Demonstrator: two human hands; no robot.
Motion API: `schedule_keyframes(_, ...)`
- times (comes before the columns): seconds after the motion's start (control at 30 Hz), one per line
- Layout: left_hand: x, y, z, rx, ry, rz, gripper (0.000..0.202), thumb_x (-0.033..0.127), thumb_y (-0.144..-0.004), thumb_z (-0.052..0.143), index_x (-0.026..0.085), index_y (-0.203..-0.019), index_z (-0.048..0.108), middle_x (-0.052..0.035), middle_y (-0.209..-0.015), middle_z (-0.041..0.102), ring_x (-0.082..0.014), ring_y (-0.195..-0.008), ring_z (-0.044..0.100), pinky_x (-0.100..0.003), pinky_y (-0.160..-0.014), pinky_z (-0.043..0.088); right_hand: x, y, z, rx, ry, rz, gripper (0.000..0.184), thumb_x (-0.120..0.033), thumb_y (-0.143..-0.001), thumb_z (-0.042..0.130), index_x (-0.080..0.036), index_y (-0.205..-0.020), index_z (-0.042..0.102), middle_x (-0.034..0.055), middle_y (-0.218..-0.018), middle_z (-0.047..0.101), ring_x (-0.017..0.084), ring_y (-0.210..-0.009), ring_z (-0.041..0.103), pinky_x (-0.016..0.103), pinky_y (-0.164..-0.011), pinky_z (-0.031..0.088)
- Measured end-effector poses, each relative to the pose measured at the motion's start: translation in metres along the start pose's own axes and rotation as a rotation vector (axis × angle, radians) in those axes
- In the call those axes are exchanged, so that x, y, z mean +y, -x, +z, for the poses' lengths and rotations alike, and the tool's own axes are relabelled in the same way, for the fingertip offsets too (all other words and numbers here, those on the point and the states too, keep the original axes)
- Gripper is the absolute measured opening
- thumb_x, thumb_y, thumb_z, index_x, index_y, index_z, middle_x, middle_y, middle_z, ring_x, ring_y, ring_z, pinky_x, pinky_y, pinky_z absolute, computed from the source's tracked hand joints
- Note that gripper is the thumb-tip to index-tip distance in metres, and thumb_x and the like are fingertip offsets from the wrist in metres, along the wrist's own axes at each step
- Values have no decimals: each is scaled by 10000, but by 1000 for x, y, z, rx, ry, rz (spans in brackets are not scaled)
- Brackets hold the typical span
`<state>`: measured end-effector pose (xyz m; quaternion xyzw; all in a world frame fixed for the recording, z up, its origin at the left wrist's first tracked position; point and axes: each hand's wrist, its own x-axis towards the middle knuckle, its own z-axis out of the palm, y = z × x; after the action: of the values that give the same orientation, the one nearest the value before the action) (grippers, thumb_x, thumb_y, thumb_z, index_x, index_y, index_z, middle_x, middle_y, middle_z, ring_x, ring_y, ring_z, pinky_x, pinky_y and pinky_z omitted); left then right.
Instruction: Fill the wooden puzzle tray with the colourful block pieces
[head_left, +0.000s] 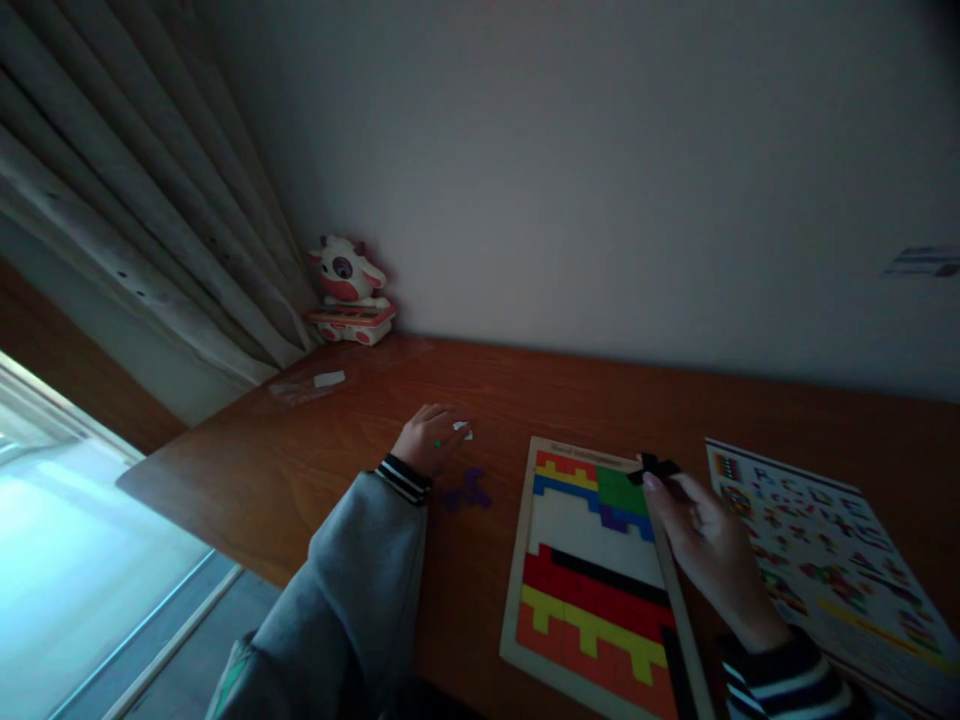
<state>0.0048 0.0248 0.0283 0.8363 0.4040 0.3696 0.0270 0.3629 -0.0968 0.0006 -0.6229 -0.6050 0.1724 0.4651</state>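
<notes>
My right hand (709, 540) pinches a black puzzle block (655, 466) over the top right corner of a wooden puzzle board (517, 600). Red, yellow, blue, green, purple, black and orange blocks lie in the board's top and bottom, with a bare white band (585, 525) between them. To the board's left, my left hand (431, 438) rests low over the table, back up and fingers stretched out. A small white piece (463, 430) shows at its fingertips; whether they touch it is hard to see. Just below lie dark purple blocks (469, 492).
A printed sheet of coloured shapes (832, 560) lies right of the board on the wooden table (600, 395). Clear plastic with a white label (328, 379) is at the back left. Behind it stands a cow-shaped toy keyboard (351, 295), beside a curtain (142, 180) and the wall.
</notes>
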Motion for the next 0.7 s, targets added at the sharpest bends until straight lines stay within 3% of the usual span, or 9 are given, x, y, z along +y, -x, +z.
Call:
schedule_keyframes(0.07, -21, 13, -13, -142, -57, 44, 231, 353, -933, 545, 232, -1013, 725, -73, -1087, 722, -212, -1024, 652, -390, -962, 487, 1, 0, 0, 14, 35, -1, 329, -531, -894, 516, -226, -938, 631, 50, -864, 712, 235, -819, 684, 333, -691, 539)
schedule_keyframes(0.13, -38, 28, -25, -257, -115, 32, 292, 402, -930, 550, 258, -1141, 691, -62, -1174, 701, -223, -1102, 633, -403, -1019, 454, -1, 1, 1, 30, 59, -4, 327, -536, -888, 521, -231, -926, 631, 49, -860, 716, 237, -812, 687, 336, -688, 535)
schedule_keyframes(0.27, -53, 48, -42, -350, -144, 10, 523, 526, -820, 665, 228, -1249, 631, -97, -1290, 642, -271, -1183, 597, -428, -1048, 441, -5, 2, 4, 28, 44, -29, 315, -534, -895, 513, -237, -911, 617, 45, -837, 713, 229, -779, 684, 332, -674, 533)
schedule_keyframes(0.5, -49, 52, -31, -359, -86, -6, 444, 518, -818, 678, 226, -1152, 693, -111, -1254, 664, -281, -1128, 638, -462, -1019, 472, -3, 2, 5, 8, 72, -55, 275, -512, -898, 519, -251, -890, 605, 38, -836, 708, 228, -794, 678, 336, -693, 528)
schedule_keyframes(0.7, -36, 52, -24, -307, -14, 26, 375, 472, -847, 669, 221, -1124, 697, -86, -1195, 696, -237, -1086, 656, -403, -995, 501, -10, 2, 5, 11, 67, -104, 256, -483, -901, 529, -242, -866, 609, 31, -789, 686, 207, -736, 668, 309, -653, 513)
